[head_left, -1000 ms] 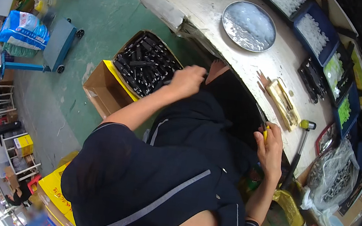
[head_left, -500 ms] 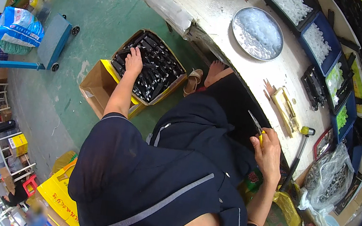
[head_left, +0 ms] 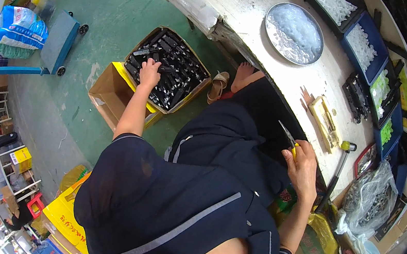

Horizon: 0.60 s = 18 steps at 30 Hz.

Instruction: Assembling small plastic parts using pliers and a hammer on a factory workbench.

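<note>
Over the box (head_left: 187,96), the left hand (head_left: 149,73), earlier beside it, touches black pieces (head_left: 173,81), grip unclear; the right hand (head_left: 303,168) still clasps a yellow-handled tool (head_left: 293,145).

Red lettering (head_left: 73,230) runs across the yellow carton (head_left: 58,206).

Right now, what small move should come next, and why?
Perhaps lift one slim black piece with the left hand: it is over the open brown cardboard box of them, while the right hand holds a yellow-handled pointed tool.
</note>
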Each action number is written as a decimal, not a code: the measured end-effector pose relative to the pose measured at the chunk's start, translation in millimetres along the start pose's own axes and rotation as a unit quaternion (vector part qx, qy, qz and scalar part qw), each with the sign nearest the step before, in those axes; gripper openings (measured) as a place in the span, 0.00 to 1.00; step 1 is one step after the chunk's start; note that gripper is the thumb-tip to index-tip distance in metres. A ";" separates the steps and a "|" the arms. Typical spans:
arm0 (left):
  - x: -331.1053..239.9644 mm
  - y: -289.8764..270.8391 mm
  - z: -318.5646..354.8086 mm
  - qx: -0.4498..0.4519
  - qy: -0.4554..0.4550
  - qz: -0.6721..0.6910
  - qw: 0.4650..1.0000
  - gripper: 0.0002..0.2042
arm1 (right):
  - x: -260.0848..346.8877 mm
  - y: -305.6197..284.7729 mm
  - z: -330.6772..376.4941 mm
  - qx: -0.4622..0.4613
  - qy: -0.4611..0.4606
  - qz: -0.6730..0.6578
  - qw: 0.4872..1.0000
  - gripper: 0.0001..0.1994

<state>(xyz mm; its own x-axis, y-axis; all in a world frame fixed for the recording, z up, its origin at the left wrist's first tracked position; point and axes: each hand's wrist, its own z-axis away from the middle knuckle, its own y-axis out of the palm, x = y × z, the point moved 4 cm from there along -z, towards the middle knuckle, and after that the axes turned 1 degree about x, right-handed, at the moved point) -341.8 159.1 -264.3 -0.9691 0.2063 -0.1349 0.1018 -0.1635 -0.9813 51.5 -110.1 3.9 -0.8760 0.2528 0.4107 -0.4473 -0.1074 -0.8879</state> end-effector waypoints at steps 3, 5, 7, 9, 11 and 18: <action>-3.1 1.0 1.9 -0.007 0.018 -0.033 0.999 0.19 | 3.0 0.5 -0.5 0.013 0.001 0.006 1.000 0.15; -2.6 -1.6 0.4 -0.011 0.030 -0.037 0.999 0.18 | 2.2 -0.5 0.2 0.012 0.001 0.002 1.000 0.15; 5.3 -3.3 3.0 -0.044 0.056 -0.073 0.995 0.18 | -1.1 -1.4 2.6 0.002 0.004 -0.001 1.000 0.15; 17.2 -8.8 2.0 -0.067 0.066 -0.082 0.992 0.17 | -4.9 -1.6 4.8 -0.006 0.007 -0.007 1.000 0.15; 29.1 -9.3 -0.8 -0.060 0.078 -0.099 0.990 0.17 | -8.3 0.1 6.9 0.001 0.016 0.002 1.000 0.16; 34.2 10.3 10.7 -0.086 -0.054 -0.063 0.993 0.18 | -4.4 3.3 4.2 0.002 0.015 -0.007 1.000 0.16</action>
<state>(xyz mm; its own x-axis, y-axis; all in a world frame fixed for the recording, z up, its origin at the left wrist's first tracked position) -376.3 154.2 -277.5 -0.9942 0.1079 -0.0036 0.0065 0.0266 -0.9996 53.1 -115.6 0.1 -0.8635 0.2839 0.4169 -0.4606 -0.1069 -0.8811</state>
